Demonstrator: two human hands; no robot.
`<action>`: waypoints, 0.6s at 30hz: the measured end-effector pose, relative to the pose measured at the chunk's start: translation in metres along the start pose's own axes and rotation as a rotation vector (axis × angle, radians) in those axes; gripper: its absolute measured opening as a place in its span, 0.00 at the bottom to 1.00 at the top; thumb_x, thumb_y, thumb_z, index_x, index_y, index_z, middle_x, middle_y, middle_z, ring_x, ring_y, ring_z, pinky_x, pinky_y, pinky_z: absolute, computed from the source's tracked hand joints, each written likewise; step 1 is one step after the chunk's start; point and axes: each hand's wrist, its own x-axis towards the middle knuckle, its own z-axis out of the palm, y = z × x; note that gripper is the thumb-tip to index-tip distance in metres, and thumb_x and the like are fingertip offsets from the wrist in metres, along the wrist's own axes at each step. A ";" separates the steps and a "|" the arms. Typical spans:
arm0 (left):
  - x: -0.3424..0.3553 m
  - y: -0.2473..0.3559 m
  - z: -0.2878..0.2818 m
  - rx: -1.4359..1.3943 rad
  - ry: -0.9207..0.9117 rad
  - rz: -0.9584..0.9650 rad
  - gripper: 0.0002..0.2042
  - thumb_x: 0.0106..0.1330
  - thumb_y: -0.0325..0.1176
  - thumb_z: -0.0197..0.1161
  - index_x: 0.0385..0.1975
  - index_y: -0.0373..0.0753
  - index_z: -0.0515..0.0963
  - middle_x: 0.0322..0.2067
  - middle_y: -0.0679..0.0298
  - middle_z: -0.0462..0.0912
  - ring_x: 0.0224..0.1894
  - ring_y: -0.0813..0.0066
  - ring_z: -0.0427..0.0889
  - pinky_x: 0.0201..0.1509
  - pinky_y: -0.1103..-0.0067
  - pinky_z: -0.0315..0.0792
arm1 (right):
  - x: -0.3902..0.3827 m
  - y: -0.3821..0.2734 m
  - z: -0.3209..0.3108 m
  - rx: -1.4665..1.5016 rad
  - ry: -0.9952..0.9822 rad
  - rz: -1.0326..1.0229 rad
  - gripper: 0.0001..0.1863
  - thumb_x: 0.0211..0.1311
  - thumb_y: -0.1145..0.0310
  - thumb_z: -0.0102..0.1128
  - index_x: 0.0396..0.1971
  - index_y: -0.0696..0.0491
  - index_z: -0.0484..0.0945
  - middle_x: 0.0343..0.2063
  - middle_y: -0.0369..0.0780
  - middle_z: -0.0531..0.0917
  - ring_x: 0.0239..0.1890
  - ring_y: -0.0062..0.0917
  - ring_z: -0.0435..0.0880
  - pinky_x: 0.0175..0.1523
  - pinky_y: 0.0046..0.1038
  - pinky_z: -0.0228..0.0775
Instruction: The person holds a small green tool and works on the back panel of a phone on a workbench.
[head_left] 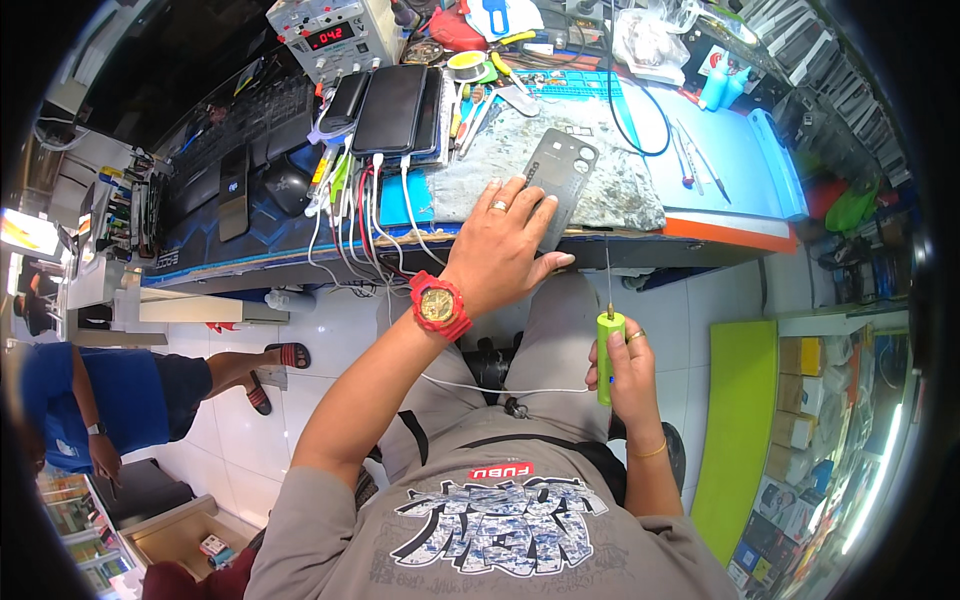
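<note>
Left hand lies spread, fingers on the grey phone back panel at the worktop's front edge; right hand grips a green needle-tipped tool. Seemingly a steadying step; using the tool would call for aligning its tip.

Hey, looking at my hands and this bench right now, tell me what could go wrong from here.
The grey panel under your left hand seems to reach past the mat's front edge, so it might tip off if you lift away.

The green-handled tool in your right hand points its thin tip toward the bench, so a slip might scratch something.

A white cable crosses your lap and could snag.
</note>
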 end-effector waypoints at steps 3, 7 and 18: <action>-0.001 -0.001 -0.002 0.000 0.009 0.017 0.29 0.69 0.47 0.69 0.60 0.30 0.76 0.58 0.50 0.78 0.68 0.47 0.73 0.75 0.54 0.63 | -0.003 -0.002 -0.003 0.029 0.022 0.039 0.26 0.82 0.52 0.52 0.64 0.59 0.70 0.32 0.38 0.79 0.24 0.18 0.80 0.30 0.22 0.74; -0.005 -0.006 -0.002 0.002 0.036 0.045 0.24 0.69 0.40 0.68 0.58 0.29 0.77 0.57 0.50 0.79 0.67 0.47 0.74 0.75 0.55 0.65 | -0.003 0.002 -0.005 0.025 0.017 0.028 0.26 0.82 0.52 0.52 0.63 0.59 0.70 0.31 0.38 0.79 0.24 0.18 0.80 0.29 0.22 0.74; 0.001 -0.001 -0.011 -0.139 -0.052 -0.113 0.25 0.70 0.35 0.66 0.61 0.25 0.73 0.61 0.45 0.73 0.68 0.46 0.73 0.73 0.60 0.68 | -0.003 0.004 -0.003 0.031 0.015 0.016 0.25 0.82 0.53 0.52 0.63 0.58 0.70 0.31 0.38 0.79 0.24 0.19 0.81 0.29 0.22 0.76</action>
